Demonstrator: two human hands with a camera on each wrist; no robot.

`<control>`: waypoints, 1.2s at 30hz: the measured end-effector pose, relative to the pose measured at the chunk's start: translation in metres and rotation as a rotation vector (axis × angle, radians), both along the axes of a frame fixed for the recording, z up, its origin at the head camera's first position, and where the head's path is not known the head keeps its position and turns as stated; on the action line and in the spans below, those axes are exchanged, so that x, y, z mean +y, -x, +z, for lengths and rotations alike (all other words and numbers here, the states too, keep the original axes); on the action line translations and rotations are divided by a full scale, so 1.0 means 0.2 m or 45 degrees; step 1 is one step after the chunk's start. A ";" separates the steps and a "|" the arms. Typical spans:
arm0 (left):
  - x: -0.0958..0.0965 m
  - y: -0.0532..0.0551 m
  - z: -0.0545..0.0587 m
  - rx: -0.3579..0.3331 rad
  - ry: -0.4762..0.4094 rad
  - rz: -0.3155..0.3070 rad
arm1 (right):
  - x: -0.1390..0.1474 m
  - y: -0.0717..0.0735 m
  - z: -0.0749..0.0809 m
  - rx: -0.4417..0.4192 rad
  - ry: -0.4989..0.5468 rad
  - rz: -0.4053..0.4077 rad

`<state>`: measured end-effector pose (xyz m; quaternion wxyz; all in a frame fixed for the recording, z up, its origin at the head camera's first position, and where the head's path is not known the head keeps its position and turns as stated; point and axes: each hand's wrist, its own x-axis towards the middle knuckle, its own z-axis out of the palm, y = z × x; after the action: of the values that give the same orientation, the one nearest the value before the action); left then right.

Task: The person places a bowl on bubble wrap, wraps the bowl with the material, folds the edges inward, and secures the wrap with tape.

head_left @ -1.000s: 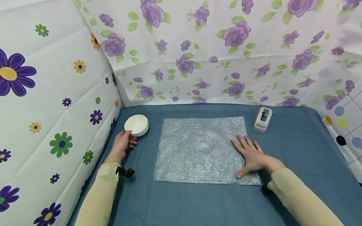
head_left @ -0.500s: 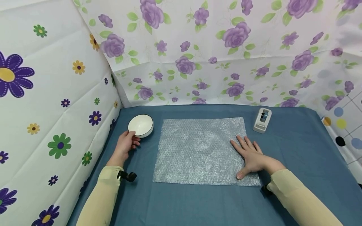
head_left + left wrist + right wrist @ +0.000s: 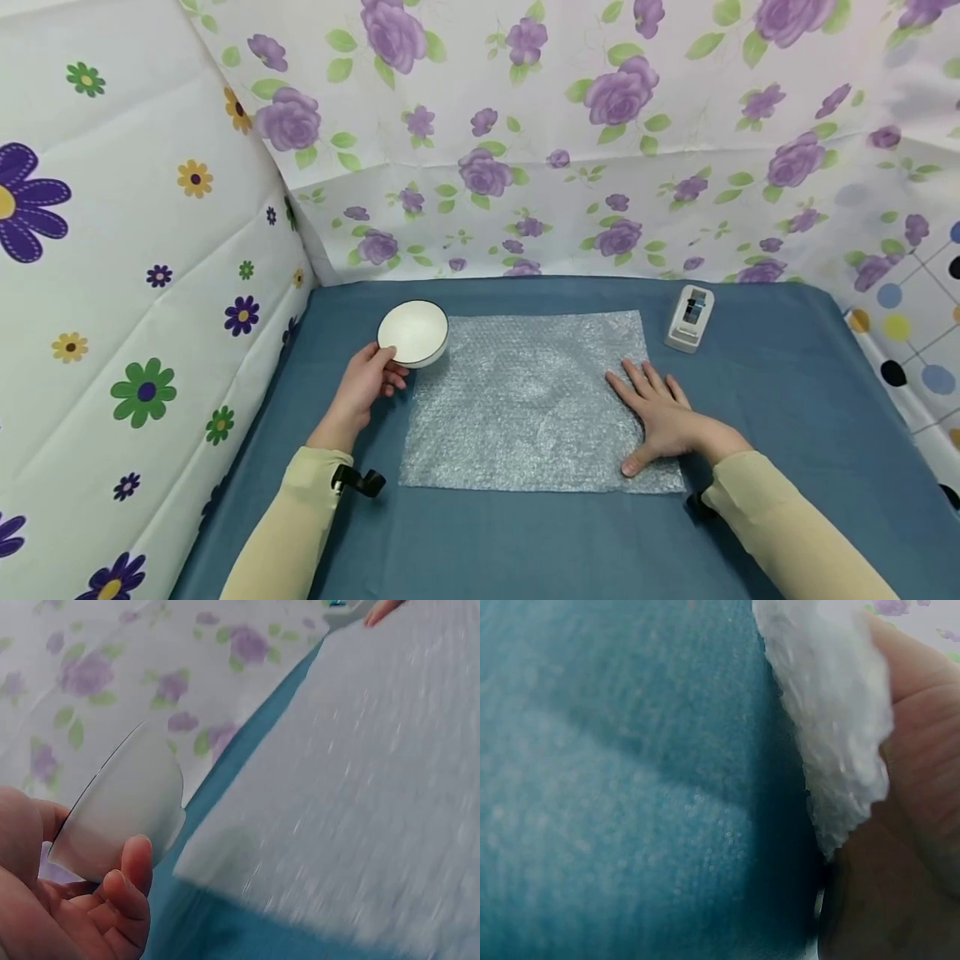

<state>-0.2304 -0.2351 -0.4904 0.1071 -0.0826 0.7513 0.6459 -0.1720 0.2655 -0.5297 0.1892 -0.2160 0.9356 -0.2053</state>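
Observation:
A white bowl (image 3: pixel 414 332) with a dark rim hangs at the far left corner of a bubble wrap sheet (image 3: pixel 525 408). My left hand (image 3: pixel 367 385) pinches its near rim, the thumb over the edge and the other fingers beneath. The left wrist view shows the bowl (image 3: pixel 124 802) from the side, above the cloth, with fingertips (image 3: pixel 136 862) against its outer wall. My right hand (image 3: pixel 660 421) lies spread on the sheet's right side, fingers straight. In the right wrist view, the edge of the bubble wrap (image 3: pixel 832 727) shows beside that hand.
A small light-grey dispenser-like object (image 3: pixel 690 318) stands beyond the sheet's far right corner. Blue cloth (image 3: pixel 540 546) covers the table. Flowered sheets hang behind (image 3: pixel 480 108) and along the left side (image 3: pixel 150 333).
My left hand has carried the bowl rightward from the table's left side, so that it now overlaps the sheet's corner. The right hand keeps its place on the bubble wrap.

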 end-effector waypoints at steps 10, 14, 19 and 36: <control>0.27 -0.04 -0.01 0.059 -0.011 -0.141 | 0.00 -0.02 0.01 0.007 0.047 0.000; 0.39 -0.05 -0.02 0.069 -0.029 -0.203 | 0.01 -0.01 0.00 0.025 0.128 0.013; 0.54 -0.06 -0.04 0.069 -0.055 -0.305 | 0.01 -0.01 -0.01 0.028 0.116 0.003; 0.78 -0.12 -0.12 -0.026 -0.059 -0.414 | 0.00 -0.01 -0.01 0.020 0.083 -0.013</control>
<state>-0.2072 -0.0799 -0.5140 0.2197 0.0361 0.7386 0.6363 -0.1698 0.2661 -0.5315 0.1738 -0.2187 0.9310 -0.2349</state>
